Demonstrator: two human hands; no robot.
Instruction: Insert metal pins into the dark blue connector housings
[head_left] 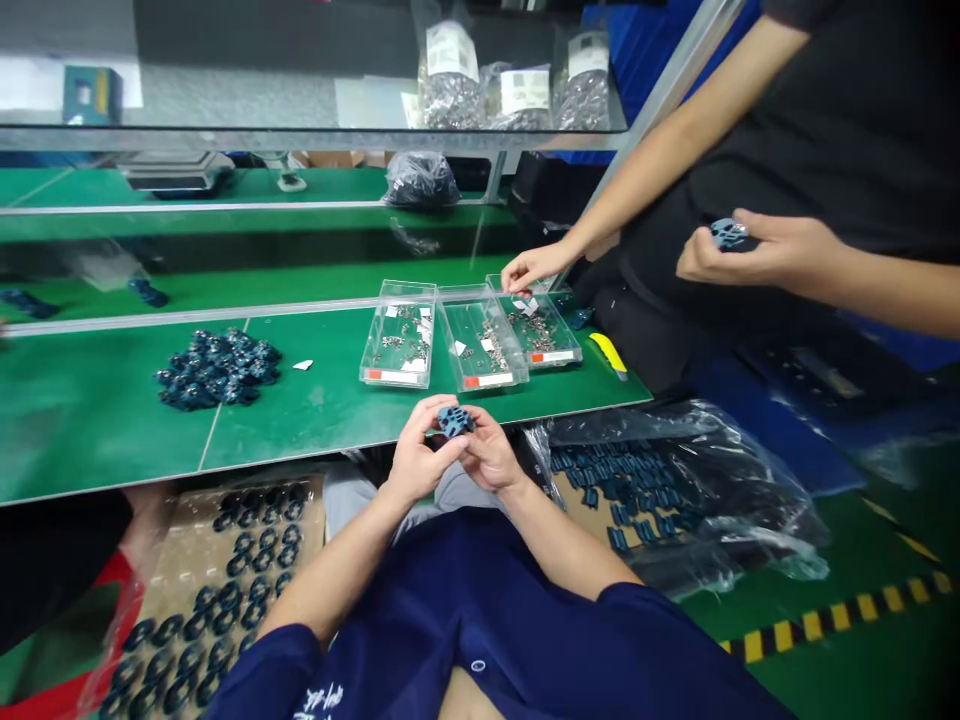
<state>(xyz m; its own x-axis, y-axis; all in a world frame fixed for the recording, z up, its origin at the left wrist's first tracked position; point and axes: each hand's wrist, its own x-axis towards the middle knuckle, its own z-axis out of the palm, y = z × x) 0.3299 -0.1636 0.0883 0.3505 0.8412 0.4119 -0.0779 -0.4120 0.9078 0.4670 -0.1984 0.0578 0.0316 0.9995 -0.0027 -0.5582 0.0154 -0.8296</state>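
Both my hands hold one small dark blue plastic part (454, 420) just below the near edge of the green table (315, 400). My left hand (416, 455) is closed on its left side, my right hand (491, 452) pinches its right side. Three clear trays of small metal pieces (397, 340) (484, 345) (541, 330) stand on the table just beyond my hands. A heap of the same blue parts (217, 368) lies further left.
A co-worker on the right reaches one hand (529, 268) into the rightmost tray and holds a blue part (727, 233) in the other. A box of blue rings (225, 590) sits lower left, a plastic bag of blue parts (645, 490) lower right. Bags of hardware (450, 75) stand on the shelf.
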